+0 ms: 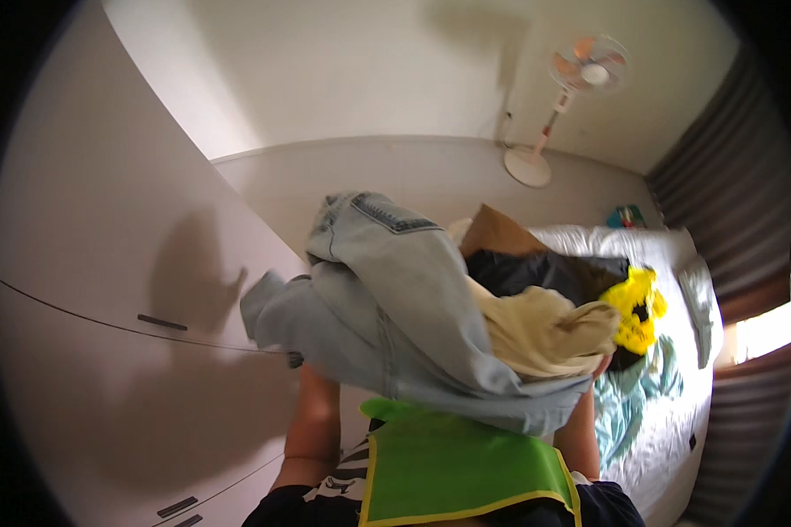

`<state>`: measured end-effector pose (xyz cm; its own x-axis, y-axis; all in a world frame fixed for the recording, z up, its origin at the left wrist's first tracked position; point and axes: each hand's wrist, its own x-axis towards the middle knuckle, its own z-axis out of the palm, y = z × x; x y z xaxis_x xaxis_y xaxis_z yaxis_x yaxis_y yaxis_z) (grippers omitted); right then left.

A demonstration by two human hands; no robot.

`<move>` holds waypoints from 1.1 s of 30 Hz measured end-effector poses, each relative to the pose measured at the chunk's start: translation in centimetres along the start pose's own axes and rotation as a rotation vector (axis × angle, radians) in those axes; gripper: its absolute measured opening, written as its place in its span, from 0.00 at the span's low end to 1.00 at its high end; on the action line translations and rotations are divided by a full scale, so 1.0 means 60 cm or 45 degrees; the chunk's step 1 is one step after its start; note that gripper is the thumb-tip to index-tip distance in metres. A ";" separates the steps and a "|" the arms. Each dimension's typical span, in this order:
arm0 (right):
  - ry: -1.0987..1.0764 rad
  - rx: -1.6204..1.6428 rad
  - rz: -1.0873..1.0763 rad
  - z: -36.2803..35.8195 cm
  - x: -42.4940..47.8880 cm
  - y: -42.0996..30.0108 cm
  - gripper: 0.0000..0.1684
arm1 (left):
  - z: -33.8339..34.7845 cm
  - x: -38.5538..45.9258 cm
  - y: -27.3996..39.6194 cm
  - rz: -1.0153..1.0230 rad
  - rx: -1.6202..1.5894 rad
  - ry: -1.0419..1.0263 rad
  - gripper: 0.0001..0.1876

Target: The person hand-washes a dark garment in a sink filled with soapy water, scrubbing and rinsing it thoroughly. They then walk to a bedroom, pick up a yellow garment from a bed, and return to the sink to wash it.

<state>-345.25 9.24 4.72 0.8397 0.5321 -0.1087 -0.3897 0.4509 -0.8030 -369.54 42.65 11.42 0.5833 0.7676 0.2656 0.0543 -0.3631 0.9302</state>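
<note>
I hold up a bundle of clothes in front of my chest with both arms. Light blue denim jeans [395, 290] make up most of it, with a dark-trimmed back pocket showing on top. A cream garment [540, 329] is bunched at its right side. My left hand is hidden beneath the jeans; only its forearm shows below them. At the right end of the bundle a little of my right hand [604, 364] shows, against the cream garment and the denim; its fingers are mostly covered. A green apron [461, 468] with yellow edging hangs on my front.
Beyond the bundle lie a black item [534, 273], a brown item [498, 232] and a yellow plastic bag [636, 313]. A bed [672, 454] with a teal cloth [623, 412] stands right. Wardrobe doors [92, 217] flank my left. A pedestal fan [528, 165] stands by the wall.
</note>
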 end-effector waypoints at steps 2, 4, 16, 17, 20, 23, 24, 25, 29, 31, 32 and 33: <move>0.024 0.193 -0.139 0.017 0.126 0.002 0.27 | -0.007 0.058 0.020 0.150 0.258 0.114 0.45; -0.010 0.343 -0.185 0.053 0.257 0.011 0.28 | 0.015 0.132 0.021 0.210 0.458 0.194 0.44; -0.275 0.613 0.345 0.353 0.823 0.093 0.29 | -0.067 0.610 -0.047 0.013 0.969 0.589 0.42; -0.284 0.635 0.326 0.380 0.878 0.096 0.28 | -0.077 0.654 -0.061 0.007 0.974 0.633 0.42; -0.240 0.532 0.294 0.429 0.946 0.137 0.28 | -0.110 0.720 -0.110 -0.021 1.024 0.723 0.41; -0.335 0.355 0.329 0.477 0.971 0.190 0.29 | -0.133 0.718 -0.165 -0.021 1.055 0.816 0.40; -0.333 0.316 0.328 0.524 0.973 0.201 0.30 | -0.145 0.749 -0.184 -0.019 1.057 0.825 0.40; -0.249 0.170 0.275 0.553 1.009 0.223 0.29 | -0.164 0.797 -0.212 0.004 1.060 0.843 0.40; -0.167 -0.312 0.062 0.678 1.163 0.290 0.26 | -0.224 0.947 -0.331 0.008 1.077 0.905 0.39; -0.314 -0.323 0.035 0.755 1.240 0.331 0.25 | -0.228 1.021 -0.261 0.077 1.170 0.946 0.36; -0.432 -0.384 0.172 0.799 1.260 0.345 0.29 | -0.229 1.063 -0.216 0.092 1.241 0.959 0.33; -0.506 -0.312 0.257 0.837 1.267 0.354 0.32 | -0.237 1.097 -0.212 0.063 1.269 0.907 0.30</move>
<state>-308.70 95.25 8.83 0.5293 0.8444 -0.0827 -0.3888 0.1548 -0.9082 -343.36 105.27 20.69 0.0458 0.7452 0.6653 0.8235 -0.4051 0.3971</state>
